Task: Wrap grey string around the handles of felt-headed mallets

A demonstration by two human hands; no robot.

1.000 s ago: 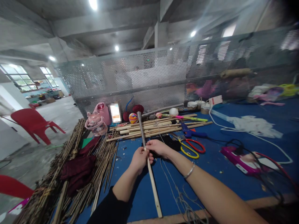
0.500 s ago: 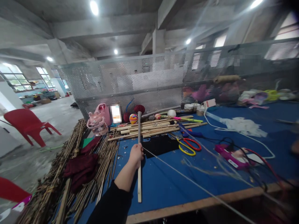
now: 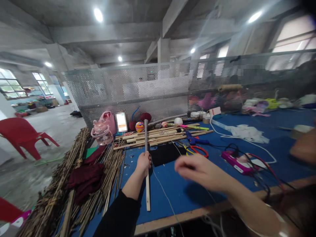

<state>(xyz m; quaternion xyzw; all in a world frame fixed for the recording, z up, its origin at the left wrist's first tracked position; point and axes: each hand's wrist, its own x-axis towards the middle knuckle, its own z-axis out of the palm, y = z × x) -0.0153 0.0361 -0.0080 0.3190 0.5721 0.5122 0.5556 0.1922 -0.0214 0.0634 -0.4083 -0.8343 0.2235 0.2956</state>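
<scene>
My left hand is closed round a slim stick, pale bare wood below and grey above. Its upper end overlaps a dark red ball. From the fist a thin cord sags over the table's front edge. My right hand is over the table to the right, slightly blurred, fingers curled in. A thin strand runs up to its fingers, but I cannot make out what they hold. Just behind it lie scissors with red and yellow handles and a black cloth.
Thin brown sticks and a maroon cloth lie on the left. Pale wooden rods and a blue glue gun lie behind. A purple power strip with cables sits on the right, near another person's blurred hand.
My right hand has come into view from the right, over the table. The cord at my left hand was stretched tight and now hangs slack. My left hand stays on the stick.
</scene>
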